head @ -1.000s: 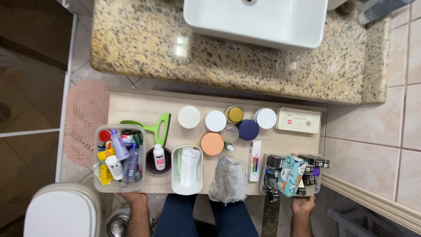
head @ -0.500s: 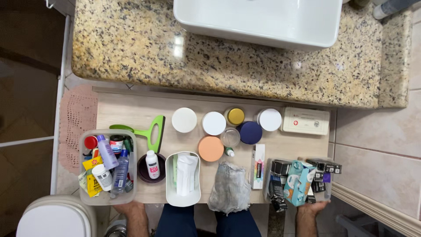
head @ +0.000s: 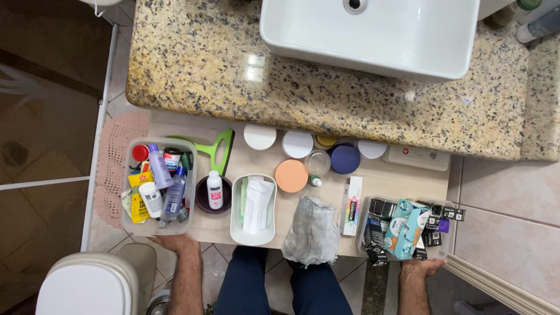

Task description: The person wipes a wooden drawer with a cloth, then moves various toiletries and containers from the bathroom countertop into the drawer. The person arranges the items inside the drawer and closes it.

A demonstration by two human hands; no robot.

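Fingers of both hands hidden under the drawer's (head: pixel 402 181) near edge; I couldn't tell their grip. Left hand (head: pixel 172 243) sat below the clear bin (head: pixel 129 224), right hand (head: pixel 421 266) below the box-filled bin (head: pixel 446 248); drawer's long axis ran left-right, half beneath the granite counter (head: pixel 198 64).

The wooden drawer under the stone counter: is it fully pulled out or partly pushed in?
Partly pushed in. The counter edge covers the drawer at the back, hiding parts of the round lids and the white first-aid box.

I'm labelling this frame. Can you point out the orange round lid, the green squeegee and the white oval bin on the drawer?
Orange round lid (head: pixel 291 175): head view, centre of its top.
Green squeegee (head: pixel 221 149): head view, on its wide head.
White oval bin (head: pixel 236 233): head view, near rim.
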